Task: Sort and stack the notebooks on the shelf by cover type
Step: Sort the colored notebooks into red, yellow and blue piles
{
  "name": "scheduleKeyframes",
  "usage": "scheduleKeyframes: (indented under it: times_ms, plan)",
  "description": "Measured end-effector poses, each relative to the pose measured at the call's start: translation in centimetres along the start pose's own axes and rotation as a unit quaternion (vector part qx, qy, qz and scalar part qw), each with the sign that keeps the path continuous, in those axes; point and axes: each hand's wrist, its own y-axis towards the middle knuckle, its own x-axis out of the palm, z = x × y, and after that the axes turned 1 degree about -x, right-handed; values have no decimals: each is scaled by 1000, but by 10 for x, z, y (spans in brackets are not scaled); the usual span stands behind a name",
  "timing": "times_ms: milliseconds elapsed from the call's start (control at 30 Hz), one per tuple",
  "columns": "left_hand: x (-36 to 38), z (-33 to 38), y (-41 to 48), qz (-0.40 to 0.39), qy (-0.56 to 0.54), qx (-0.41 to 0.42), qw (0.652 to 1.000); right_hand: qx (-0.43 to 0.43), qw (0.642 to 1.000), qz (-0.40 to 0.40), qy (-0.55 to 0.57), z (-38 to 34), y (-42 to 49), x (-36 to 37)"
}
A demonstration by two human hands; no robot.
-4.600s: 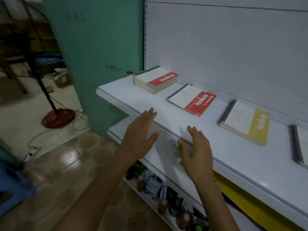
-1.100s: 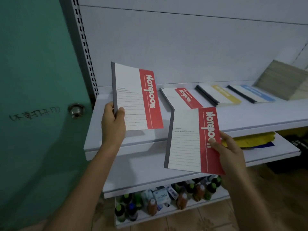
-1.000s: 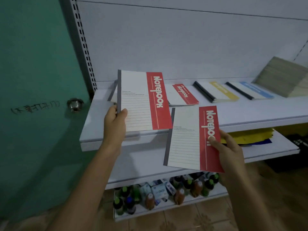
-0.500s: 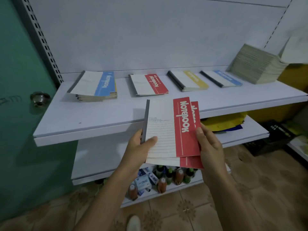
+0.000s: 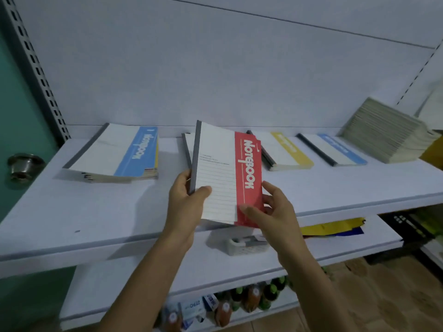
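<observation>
Head view: held tilted above the front of the top shelf [image 5: 96,212], two red notebooks [image 5: 223,168] pressed together. Gripped at the grey spine by left hand [image 5: 187,204], thumb on the cover. Pinched at the lower red corner by right hand [image 5: 273,212]. Lying behind on the shelf: blue-topped stack [image 5: 119,152] left, yellow notebook [image 5: 285,149], blue notebook [image 5: 335,149], tall pile [image 5: 383,130] far right.
</observation>
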Motion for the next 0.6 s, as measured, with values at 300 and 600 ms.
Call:
scheduleKeyframes:
  times_ms: [300, 600]
  plan:
    - [1, 1, 129, -33, 281, 67, 957, -85, 984, -6, -158, 1, 141, 29]
    - [-15, -28, 142, -79, 498, 146, 851, -141, 951, -83, -264, 22, 153, 30]
